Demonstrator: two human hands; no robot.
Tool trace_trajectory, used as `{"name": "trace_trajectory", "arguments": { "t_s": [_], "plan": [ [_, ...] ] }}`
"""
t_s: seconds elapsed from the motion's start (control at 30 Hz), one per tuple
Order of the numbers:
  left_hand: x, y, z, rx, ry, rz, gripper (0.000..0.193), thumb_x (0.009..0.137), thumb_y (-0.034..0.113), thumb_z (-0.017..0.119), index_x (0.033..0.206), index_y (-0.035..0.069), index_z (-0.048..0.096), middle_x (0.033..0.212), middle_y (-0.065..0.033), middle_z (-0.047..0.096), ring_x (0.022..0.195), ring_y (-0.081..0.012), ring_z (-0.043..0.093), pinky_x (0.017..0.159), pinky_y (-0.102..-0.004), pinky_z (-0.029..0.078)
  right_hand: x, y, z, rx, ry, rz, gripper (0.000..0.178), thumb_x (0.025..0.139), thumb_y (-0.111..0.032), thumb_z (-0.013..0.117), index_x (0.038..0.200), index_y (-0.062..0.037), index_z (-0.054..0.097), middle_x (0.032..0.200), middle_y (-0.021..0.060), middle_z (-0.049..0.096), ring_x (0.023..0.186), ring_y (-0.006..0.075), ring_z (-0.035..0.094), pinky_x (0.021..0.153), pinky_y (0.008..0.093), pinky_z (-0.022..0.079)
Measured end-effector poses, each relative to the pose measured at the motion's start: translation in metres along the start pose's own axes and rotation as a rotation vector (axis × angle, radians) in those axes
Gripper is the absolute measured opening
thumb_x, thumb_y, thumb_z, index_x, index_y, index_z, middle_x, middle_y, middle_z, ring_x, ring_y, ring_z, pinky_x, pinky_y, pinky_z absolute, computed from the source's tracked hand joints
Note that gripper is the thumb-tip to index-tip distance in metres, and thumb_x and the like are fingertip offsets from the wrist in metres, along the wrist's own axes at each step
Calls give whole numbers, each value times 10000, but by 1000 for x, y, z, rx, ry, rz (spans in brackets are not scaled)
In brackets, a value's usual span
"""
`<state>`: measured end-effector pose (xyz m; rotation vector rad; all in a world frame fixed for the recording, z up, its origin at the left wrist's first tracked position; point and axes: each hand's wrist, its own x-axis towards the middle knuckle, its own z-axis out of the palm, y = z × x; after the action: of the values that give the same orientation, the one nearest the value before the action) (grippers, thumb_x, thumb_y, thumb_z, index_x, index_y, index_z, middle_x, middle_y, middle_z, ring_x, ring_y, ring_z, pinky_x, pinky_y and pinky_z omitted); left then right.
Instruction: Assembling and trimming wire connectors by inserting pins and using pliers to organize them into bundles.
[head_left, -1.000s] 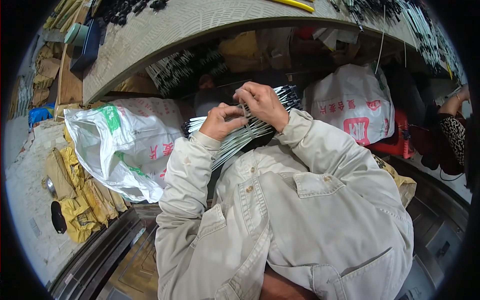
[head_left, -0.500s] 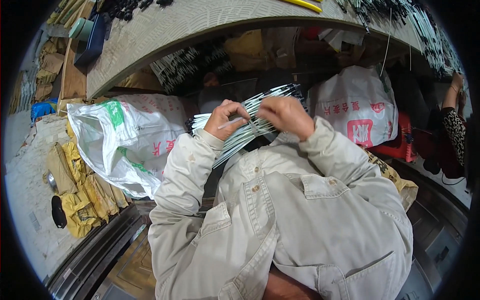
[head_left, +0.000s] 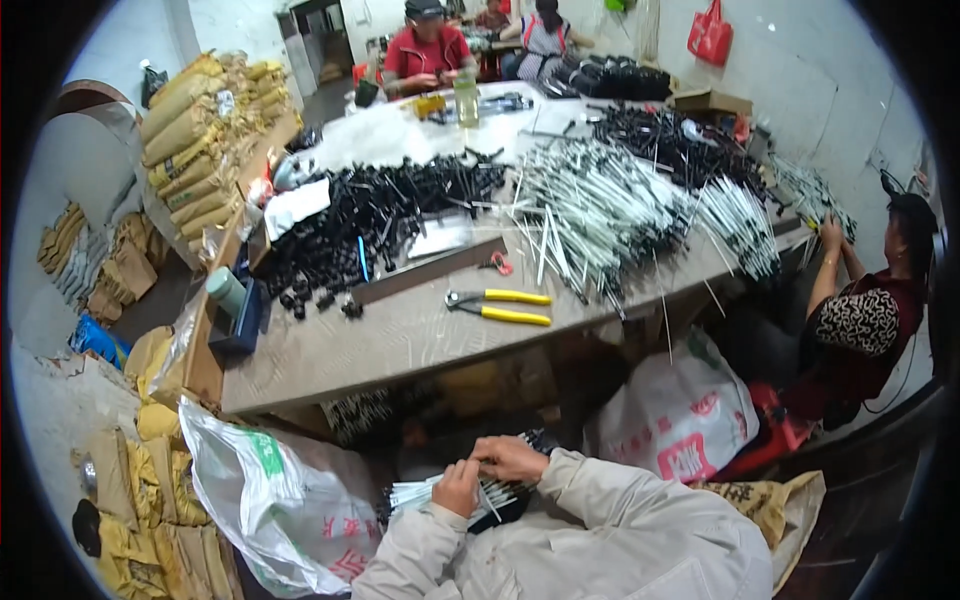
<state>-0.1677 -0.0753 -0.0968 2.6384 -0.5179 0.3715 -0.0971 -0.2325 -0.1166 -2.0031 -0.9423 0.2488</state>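
Note:
A bundle of thin white rods with black ends (head_left: 409,492) lies across my lap, its black ends partly behind my hands. Over it, my left hand (head_left: 457,487) has its fingers closed and bent inward. My right hand (head_left: 512,458) meets it from the right, fingertips pinched together against the left fingers. Whatever is between the fingertips is too small and covered to make out. Beyond my hands, on the table (head_left: 400,345), lie yellow-handled pliers (head_left: 515,295) and a large pile of white rods with black ends (head_left: 590,205).
Black plastic parts (head_left: 370,205) are heaped behind a metal bar (head_left: 430,270). White woven sacks stand at my left (head_left: 300,500) and right (head_left: 680,410). A co-worker (head_left: 870,310) sits at the right; others sit beyond the table. Yellow-brown sacks (head_left: 215,130) are stacked at left.
The view has tilted up, bringing the whole tabletop and the co-workers into sight. My hands, which were slightly apart over the bundle, now meet at the fingertips.

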Motion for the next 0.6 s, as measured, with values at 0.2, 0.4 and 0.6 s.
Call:
{"name": "trace_trajectory", "arguments": {
  "t_s": [0.2, 0.4, 0.6],
  "plan": [
    [-1, -6, 1, -138, 147, -160, 93, 747, 78, 597, 835, 70, 567, 754, -114, 536, 680, -304, 565, 547, -373, 457, 9, -12, -16, 81, -107, 169, 165, 724, -185, 641, 852, -80, 634, 873, 44, 611, 833, 220, 593, 721, 302, 447],
    [5, -5, -15, -146, 141, -201, 94, 718, 128, 631, 682, 100, 548, 709, -65, 503, 677, -260, 541, 527, -378, 441, 17, -14, -12, 94, -9, 353, 220, 619, -285, 645, 757, -114, 670, 766, 51, 645, 728, 249, 611, 657, 336, 466],
    [0, 2, -26, 47, 81, -60, 81, 663, 125, 616, 636, 97, 545, 680, -32, 516, 700, -216, 505, 631, -352, 380, 18, -9, -1, 73, 68, 429, 205, 594, -268, 620, 719, -116, 676, 659, 70, 637, 620, 237, 613, 602, 327, 474]
  ]
}}
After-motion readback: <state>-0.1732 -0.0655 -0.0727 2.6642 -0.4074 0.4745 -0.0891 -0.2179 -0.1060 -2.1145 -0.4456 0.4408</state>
